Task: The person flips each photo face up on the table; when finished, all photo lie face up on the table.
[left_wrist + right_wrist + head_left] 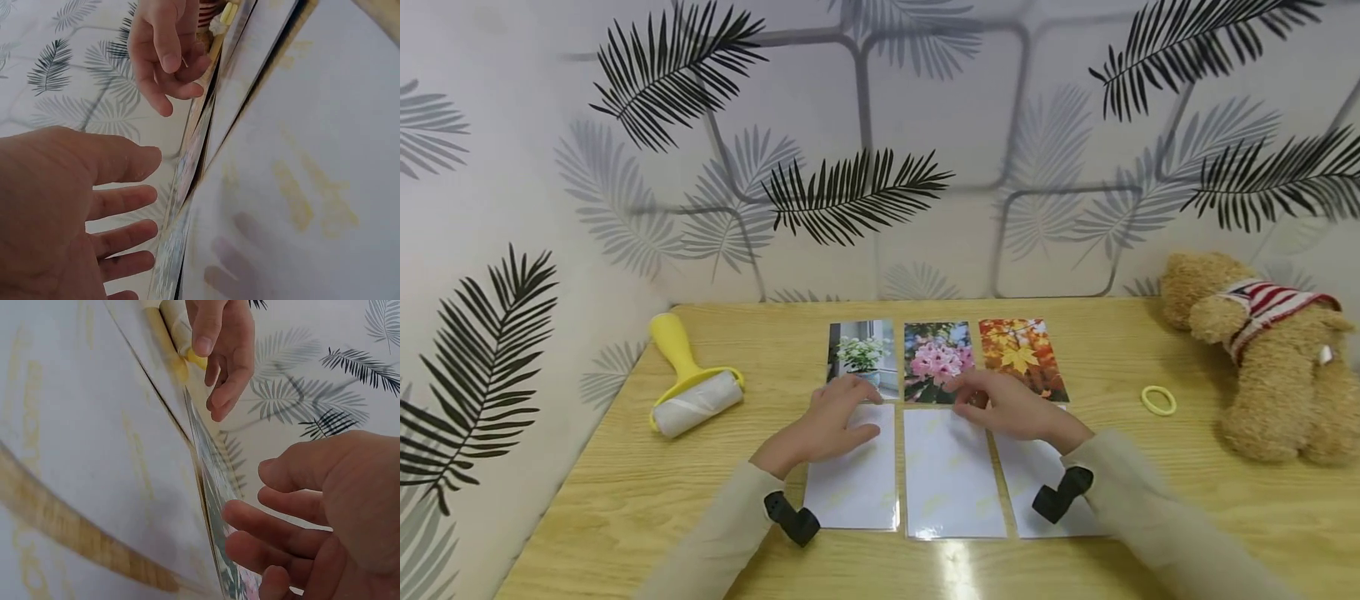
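Three photo cards lie in a row at the back: a potted white-flower plant card [859, 346], a pink blossom card [936, 354] and an autumn maple leaf card [1018, 350]. Below them are three white-backed cards, at left [850, 492], middle [955, 475] and right [1037, 467]. My left hand [835, 421] hovers over the left pair with loosely spread fingers and holds nothing. Over the blossom and maple cards is my right hand [1003, 404], its fingers loosely bent, nothing in them. The right wrist view shows a gap between that hand's thumb and fingers [275, 528].
A yellow-handled lint roller [696, 387] lies at the left of the wooden table [782, 350]. On the right are a pale yellow ring [1158, 401] and a teddy bear [1270, 358] in a striped top. A leaf-patterned wall [925, 242] stands behind.
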The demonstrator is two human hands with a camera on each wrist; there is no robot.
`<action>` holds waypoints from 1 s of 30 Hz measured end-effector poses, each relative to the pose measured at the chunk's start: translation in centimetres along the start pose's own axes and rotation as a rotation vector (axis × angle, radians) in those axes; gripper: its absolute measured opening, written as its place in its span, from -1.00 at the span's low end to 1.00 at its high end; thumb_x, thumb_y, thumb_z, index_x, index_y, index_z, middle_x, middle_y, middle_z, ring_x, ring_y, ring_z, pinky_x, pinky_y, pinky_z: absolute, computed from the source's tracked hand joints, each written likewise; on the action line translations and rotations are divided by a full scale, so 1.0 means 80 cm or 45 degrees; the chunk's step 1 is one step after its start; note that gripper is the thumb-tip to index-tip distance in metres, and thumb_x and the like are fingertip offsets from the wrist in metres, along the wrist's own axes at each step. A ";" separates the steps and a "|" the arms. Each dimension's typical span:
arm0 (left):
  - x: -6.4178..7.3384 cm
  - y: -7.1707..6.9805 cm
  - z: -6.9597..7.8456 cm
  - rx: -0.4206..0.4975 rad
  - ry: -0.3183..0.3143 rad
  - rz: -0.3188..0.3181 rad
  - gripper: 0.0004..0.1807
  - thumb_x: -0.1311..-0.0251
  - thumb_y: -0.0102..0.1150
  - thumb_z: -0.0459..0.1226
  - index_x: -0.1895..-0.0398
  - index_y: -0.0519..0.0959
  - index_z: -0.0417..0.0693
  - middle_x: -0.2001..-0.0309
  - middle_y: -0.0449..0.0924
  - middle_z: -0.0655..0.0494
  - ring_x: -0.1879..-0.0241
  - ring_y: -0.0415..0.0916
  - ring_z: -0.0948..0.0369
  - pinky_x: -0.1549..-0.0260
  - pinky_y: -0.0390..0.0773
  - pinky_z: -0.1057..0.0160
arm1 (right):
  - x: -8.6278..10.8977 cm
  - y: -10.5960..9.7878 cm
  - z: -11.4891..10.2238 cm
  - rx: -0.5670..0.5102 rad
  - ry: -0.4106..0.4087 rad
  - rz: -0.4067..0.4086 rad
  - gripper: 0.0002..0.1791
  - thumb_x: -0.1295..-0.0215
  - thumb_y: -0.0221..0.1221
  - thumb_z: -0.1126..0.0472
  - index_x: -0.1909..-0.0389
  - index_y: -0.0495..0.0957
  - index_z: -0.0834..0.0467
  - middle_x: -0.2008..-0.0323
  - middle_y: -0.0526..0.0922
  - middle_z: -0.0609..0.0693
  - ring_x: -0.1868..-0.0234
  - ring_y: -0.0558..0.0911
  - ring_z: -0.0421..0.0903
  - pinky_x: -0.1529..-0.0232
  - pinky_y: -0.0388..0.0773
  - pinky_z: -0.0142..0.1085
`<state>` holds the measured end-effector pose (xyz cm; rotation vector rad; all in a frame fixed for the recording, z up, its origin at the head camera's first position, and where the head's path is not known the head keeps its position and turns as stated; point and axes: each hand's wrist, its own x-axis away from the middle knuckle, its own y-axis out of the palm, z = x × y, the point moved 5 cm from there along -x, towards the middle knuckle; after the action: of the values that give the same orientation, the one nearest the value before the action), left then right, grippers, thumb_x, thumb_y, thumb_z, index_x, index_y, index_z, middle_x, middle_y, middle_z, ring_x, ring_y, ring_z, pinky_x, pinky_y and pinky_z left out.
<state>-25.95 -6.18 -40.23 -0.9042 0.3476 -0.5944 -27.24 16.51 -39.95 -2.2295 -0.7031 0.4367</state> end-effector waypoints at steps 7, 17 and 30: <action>0.042 0.000 -0.014 0.041 0.017 0.005 -0.64 -0.24 0.18 -0.28 -0.07 0.46 -0.21 -0.31 0.22 -0.26 -0.34 0.10 -0.18 -0.21 0.11 -0.29 | -0.012 0.030 -0.025 -0.255 -0.039 -0.180 -0.62 -0.40 0.08 0.26 -0.16 0.46 0.36 0.11 0.67 0.18 0.33 0.63 -0.14 0.31 0.55 -0.37; 0.082 -0.006 -0.022 0.057 0.062 -0.008 -0.47 -0.05 0.38 -0.21 -0.09 0.44 -0.14 -0.40 0.11 -0.25 -0.38 0.04 -0.22 -0.23 0.11 -0.31 | -0.024 0.054 -0.042 -0.472 0.115 -0.254 -0.46 -0.47 0.00 0.16 -0.32 0.25 0.40 0.02 0.65 0.25 0.36 0.70 -0.10 0.27 0.56 -0.27; 0.098 -0.002 -0.039 0.068 -0.011 -0.043 -0.43 -0.02 0.43 -0.11 -0.09 0.49 -0.08 -0.42 0.16 -0.14 -0.40 0.06 -0.19 -0.24 0.04 -0.34 | -0.016 0.060 -0.042 -0.775 0.364 -0.271 -0.45 -0.50 -0.07 0.11 -0.33 0.24 0.40 -0.08 0.59 0.30 0.21 0.72 -0.04 0.12 0.59 -0.23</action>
<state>-21.47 -13.01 -42.20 -0.8623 0.3079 -0.6282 -24.90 11.12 -41.16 -2.6562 -0.9978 -0.2375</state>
